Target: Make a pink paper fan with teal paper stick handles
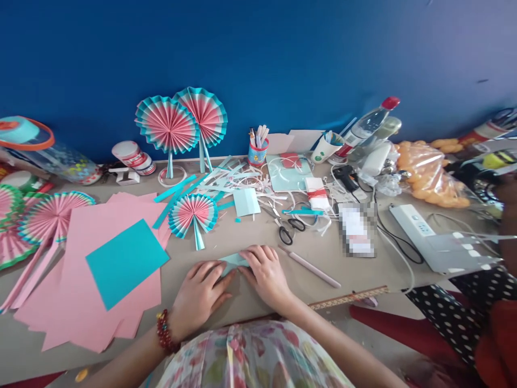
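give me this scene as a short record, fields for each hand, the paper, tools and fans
left hand: fingers on one end of the pale blue paper
right hand: fingers at the paper's other end
sheets: teal sheet on top of pink sheets, left of the hands
tools: scissors and a pale pink stick-like tool, both lying on the table
nearest fan: small pleated fan, pink centre, teal rim, beyond the left hand
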`<action>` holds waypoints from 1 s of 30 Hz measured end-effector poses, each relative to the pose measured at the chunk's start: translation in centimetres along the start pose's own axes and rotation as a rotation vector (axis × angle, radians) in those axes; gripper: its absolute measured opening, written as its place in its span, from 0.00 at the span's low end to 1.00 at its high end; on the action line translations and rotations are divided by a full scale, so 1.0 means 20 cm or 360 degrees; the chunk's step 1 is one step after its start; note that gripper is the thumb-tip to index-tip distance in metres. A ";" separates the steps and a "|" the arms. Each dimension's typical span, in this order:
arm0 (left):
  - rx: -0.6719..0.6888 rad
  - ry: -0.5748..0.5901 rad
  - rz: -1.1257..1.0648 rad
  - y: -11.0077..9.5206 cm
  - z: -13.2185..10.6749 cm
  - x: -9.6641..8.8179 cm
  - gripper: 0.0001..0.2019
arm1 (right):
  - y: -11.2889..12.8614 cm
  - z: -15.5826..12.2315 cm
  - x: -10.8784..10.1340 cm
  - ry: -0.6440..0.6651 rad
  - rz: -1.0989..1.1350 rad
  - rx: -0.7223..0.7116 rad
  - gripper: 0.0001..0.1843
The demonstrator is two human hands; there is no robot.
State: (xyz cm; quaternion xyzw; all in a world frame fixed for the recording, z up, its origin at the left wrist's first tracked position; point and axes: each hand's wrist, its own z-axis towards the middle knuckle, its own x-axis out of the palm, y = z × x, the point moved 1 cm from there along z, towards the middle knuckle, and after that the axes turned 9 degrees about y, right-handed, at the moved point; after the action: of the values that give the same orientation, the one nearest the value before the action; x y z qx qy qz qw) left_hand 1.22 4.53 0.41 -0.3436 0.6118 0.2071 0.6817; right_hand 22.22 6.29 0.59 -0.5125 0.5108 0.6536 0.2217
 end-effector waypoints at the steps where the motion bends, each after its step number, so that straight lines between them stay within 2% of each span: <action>1: 0.0009 -0.0004 -0.0001 0.00 0.00 0.00 0.17 | -0.01 0.00 0.00 -0.0002 0.0007 0.0001 0.13; 6: 0.0063 -0.0031 -0.0054 0.03 -0.02 -0.01 0.17 | -0.04 -0.01 -0.01 0.0009 0.0042 0.0000 0.15; 11: 0.0203 0.0129 -0.0085 0.09 -0.07 0.00 0.18 | -0.06 -0.02 -0.02 0.0019 0.0074 -0.0047 0.16; 16: 0.0358 0.0201 -0.0102 0.15 -0.10 0.00 0.21 | -0.08 -0.02 -0.03 0.0024 0.0108 -0.0096 0.16; 25: 0.0368 0.0331 -0.0066 0.16 -0.10 -0.03 0.29 | -0.10 -0.03 -0.02 -0.0008 0.0059 -0.0127 0.18; 30: 0.0339 0.0395 -0.0059 0.15 -0.11 -0.04 0.29 | -0.13 -0.03 -0.01 -0.0023 0.0050 -0.0153 0.18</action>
State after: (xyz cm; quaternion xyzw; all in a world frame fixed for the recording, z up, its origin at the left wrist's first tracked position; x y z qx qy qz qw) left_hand -2.63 5.13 0.55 -0.3035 0.7034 0.0845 0.6372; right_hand 24.58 6.82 -0.27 -0.5099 0.4851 0.6845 0.1902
